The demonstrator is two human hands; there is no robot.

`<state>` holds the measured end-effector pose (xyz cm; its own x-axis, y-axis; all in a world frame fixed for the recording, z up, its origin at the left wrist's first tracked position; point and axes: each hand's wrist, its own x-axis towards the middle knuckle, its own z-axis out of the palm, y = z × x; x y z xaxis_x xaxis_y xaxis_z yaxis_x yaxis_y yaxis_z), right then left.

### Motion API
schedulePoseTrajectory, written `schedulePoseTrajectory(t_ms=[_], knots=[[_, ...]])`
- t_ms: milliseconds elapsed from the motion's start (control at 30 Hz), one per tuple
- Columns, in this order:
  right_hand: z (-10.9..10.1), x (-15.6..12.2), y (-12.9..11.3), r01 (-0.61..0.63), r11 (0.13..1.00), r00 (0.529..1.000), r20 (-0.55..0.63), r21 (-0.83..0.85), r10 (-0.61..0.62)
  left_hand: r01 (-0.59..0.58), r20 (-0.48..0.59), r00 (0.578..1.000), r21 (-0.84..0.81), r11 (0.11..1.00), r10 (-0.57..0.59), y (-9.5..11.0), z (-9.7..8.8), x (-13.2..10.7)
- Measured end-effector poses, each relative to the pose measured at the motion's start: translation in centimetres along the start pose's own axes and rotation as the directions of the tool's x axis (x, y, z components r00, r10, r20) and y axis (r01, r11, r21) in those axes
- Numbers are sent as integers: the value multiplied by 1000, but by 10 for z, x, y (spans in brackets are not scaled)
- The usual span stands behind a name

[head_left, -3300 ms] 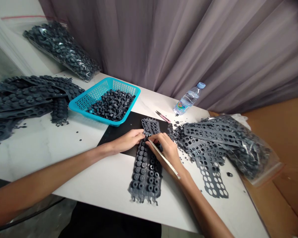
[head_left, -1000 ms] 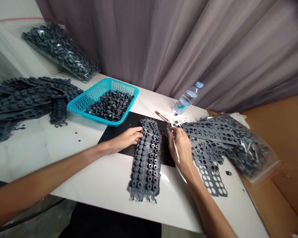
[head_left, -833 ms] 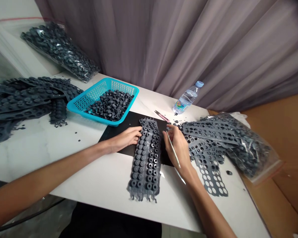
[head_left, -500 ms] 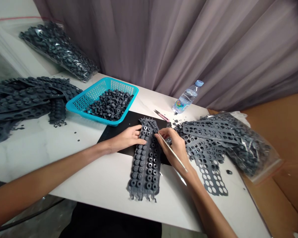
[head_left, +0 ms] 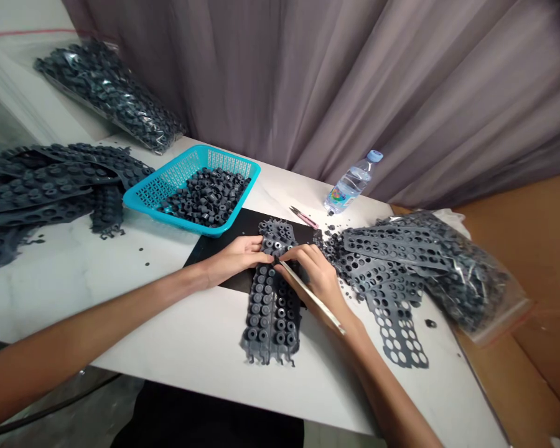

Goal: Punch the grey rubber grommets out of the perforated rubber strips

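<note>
A dark grey rubber sheet (head_left: 266,298) studded with rows of round, holed plugs lies lengthwise before me, its far end curled back over itself. My left hand (head_left: 242,256) grips its left edge, with the thumb across the top and the fingers at the side. In my right hand (head_left: 315,274) is a slim pale pen-like tool (head_left: 313,298), whose tip meets the plugs beside my left thumb. The tip itself is partly hidden by my fingers. Under the sheet's far part lies a black mat (head_left: 214,261).
A blue basket (head_left: 177,221) of loose rubber plugs stands beyond my left hand. Unworked sheets (head_left: 51,180) and a filled bag (head_left: 107,93) lie left. Rightward are punched-out sheets (head_left: 396,249), another bag (head_left: 476,292), pink-handled snips (head_left: 304,218) and a water bottle (head_left: 352,183).
My right hand has moved left with the tool, from the right-hand rows to beside my left thumb. The sheet has slid slightly away from me, and its far end now looks more spread.
</note>
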<state>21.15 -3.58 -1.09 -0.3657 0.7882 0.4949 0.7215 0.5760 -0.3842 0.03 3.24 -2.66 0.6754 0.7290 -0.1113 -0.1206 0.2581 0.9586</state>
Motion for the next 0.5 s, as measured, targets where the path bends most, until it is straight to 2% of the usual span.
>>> schedulePoseTrajectory(t_ms=[267,500], knots=[[0,-1,-3,-41,999,998,42,-27,42,7,9,1000,-10,1000,-7,-5,-2,2],[3,-2,1,-12,999,999,48,-44,14,6,15,1000,7,1000,-6,-4,-1,1]])
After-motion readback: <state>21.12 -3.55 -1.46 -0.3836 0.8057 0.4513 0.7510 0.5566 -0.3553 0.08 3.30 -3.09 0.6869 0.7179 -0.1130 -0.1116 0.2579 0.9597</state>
